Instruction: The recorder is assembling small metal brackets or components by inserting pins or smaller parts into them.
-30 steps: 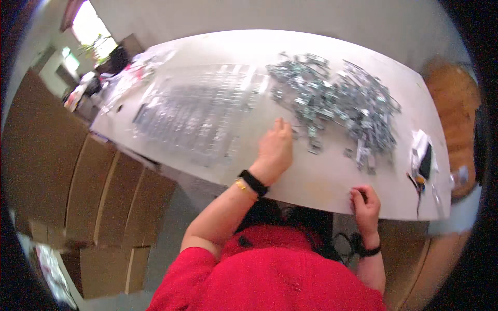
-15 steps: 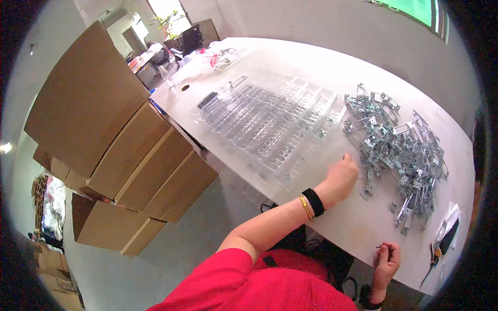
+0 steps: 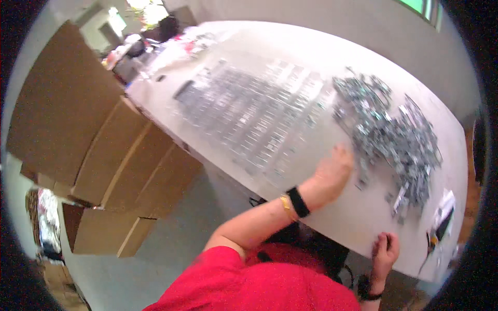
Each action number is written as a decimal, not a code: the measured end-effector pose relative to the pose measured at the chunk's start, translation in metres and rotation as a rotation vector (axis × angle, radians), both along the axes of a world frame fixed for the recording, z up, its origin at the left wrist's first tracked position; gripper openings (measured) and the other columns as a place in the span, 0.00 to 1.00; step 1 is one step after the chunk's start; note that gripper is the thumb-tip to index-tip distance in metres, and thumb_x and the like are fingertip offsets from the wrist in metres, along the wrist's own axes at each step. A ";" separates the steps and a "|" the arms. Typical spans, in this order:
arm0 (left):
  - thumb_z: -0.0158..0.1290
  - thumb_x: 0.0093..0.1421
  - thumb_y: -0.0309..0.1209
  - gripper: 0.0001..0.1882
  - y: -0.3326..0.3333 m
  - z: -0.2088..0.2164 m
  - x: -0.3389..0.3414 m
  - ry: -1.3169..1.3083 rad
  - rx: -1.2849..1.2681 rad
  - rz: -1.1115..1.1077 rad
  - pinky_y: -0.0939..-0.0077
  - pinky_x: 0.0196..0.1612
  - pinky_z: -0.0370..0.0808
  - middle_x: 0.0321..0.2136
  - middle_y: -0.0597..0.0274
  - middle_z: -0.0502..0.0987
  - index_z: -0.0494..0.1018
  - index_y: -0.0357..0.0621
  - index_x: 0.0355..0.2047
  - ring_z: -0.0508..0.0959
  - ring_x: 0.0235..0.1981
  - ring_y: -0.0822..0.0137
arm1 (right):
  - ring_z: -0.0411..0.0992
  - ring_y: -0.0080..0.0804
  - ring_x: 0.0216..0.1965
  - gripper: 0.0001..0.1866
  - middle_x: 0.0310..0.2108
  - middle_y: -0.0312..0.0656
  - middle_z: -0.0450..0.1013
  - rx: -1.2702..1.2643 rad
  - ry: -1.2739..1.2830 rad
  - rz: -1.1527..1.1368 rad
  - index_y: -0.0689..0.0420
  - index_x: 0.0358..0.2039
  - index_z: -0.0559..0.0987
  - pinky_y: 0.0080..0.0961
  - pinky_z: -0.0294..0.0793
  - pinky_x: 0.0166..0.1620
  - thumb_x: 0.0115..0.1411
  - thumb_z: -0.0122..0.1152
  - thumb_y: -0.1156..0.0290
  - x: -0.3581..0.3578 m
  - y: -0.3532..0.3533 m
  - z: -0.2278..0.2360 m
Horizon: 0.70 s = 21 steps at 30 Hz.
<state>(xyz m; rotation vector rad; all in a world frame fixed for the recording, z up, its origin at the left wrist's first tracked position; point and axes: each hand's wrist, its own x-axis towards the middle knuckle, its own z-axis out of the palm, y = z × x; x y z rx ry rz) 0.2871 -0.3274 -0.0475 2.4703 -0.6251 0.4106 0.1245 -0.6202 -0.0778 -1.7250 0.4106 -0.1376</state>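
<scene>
My left hand is over the table, between the clear plastic trays and a heap of metal brackets. Its fingers are curled together and blurred; anything in them is hidden. At the table's near edge, below the heap, my right hand is closed, thumb against fingers. A small dark spot shows at its fingertips, too smeared to name. The brackets are silvery, thin and tangled over one another. The trays lie in overlapping rows and have moulded compartments.
Large brown cardboard boxes stand stacked left of the white table. At the right edge lie dark-handled cutters beside a white plastic wrapper. Plastic bags and odds and ends lie at the far left corner.
The whole view has shifted, moving the scene left and slightly up and blurring it. My left hand remains beside the heap and my right hand by the near edge, both still closed.
</scene>
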 end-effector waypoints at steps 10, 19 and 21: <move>0.58 0.63 0.25 0.17 0.033 0.037 -0.054 0.276 0.010 -0.008 0.50 0.50 0.77 0.47 0.39 0.72 0.70 0.31 0.50 0.78 0.46 0.37 | 0.69 0.13 0.27 0.04 0.30 0.29 0.76 -0.014 -0.048 -0.008 0.56 0.43 0.81 0.13 0.68 0.30 0.70 0.64 0.72 0.004 0.022 0.017; 0.61 0.60 0.26 0.29 0.041 0.004 -0.078 0.227 -0.120 -0.017 0.52 0.58 0.75 0.56 0.32 0.71 0.67 0.32 0.61 0.75 0.53 0.34 | 0.70 0.13 0.32 0.04 0.33 0.28 0.76 -0.063 -0.051 0.028 0.57 0.44 0.82 0.14 0.70 0.35 0.71 0.64 0.73 0.001 0.027 0.021; 0.61 0.60 0.26 0.29 0.042 0.002 -0.078 0.229 -0.131 -0.020 0.52 0.58 0.75 0.56 0.32 0.71 0.67 0.32 0.61 0.75 0.53 0.33 | 0.70 0.13 0.32 0.04 0.33 0.28 0.77 -0.091 -0.076 0.040 0.57 0.44 0.82 0.14 0.70 0.36 0.70 0.64 0.73 0.001 0.028 0.020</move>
